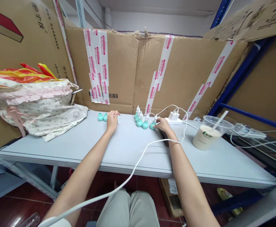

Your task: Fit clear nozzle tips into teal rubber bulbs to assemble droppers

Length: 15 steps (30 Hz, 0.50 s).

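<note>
Small teal squeeze bottles with pointed white nozzles (145, 123) stand upright in a cluster on the grey table (133, 148). At the cluster's right end, my right hand (163, 124) has its fingers closed on the side of one squeeze bottle (153, 125), which stands on the table. Further left, my left hand (112, 121) lies curled beside two teal bottles without nozzles (100, 117). Its fingertips are turned away, and what they hold, if anything, is hidden. A small pale translucent piece (119, 121) shows just right of that hand.
A white cable (138, 164) crosses in front of me to a charger (173, 116) on a power strip. Under my right wrist lies a dark phone (165, 142). A drink cup with a straw (205, 137) stands right, a floral cloth bag (45, 107) left. Cardboard (123, 69) walls the back.
</note>
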{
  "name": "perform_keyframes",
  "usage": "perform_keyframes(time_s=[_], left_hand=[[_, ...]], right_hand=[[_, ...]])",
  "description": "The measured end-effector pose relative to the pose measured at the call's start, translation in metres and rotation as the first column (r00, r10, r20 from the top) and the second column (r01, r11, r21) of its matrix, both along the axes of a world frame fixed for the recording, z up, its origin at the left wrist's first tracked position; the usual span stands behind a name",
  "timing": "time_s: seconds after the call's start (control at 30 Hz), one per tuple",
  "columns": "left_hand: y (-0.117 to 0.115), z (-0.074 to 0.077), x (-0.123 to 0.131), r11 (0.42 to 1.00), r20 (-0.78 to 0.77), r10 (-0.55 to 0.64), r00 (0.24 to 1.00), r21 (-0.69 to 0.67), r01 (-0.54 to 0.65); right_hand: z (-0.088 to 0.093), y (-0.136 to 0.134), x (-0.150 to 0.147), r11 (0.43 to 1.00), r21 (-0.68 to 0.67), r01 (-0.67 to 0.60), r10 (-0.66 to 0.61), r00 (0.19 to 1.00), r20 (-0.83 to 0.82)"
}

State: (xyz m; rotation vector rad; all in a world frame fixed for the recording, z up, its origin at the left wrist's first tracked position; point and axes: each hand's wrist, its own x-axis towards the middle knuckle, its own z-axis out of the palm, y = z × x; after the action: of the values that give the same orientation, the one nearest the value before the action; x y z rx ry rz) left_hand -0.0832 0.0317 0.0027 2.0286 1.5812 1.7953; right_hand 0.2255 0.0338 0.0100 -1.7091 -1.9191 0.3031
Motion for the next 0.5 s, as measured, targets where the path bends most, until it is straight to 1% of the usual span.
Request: perform_keyframes(time_s=[0.1, 0.23, 0.37, 0.5], left_hand=[[-0.0004, 0.0005, 0.0001, 1.0, 0.004, 0.001, 1.0, -0.002, -0.001], [-0.0003, 0.0005, 0.0001, 1.0, 0.002, 0.003, 1.0, -0.012, -0.003], [0.0004, -0.0002, -0.0003, 1.0, 0.007, 0.001, 1.0, -0.017, -0.001], [0.0008, -0.0006, -0.0005, 1.0, -0.005, 0.001, 1.0, -0.02, -0.002]], right_hand=[[0.0009, -0.0014, -0.0015, 0.999, 0.034, 0.027, -0.027, 1.0, 0.005], [0.001, -0.0018, -0.0033, 0.999, 0.036, 0.011, -0.01, 1.0, -0.018], [0.0014, -0.0026, -0.0057, 0.999, 0.043, 0.02, -0.022, 0.998, 0.055], [0.002, -0.0035, -0.0079, 0.999, 0.037, -0.006, 0.004, 0.998, 0.063]])
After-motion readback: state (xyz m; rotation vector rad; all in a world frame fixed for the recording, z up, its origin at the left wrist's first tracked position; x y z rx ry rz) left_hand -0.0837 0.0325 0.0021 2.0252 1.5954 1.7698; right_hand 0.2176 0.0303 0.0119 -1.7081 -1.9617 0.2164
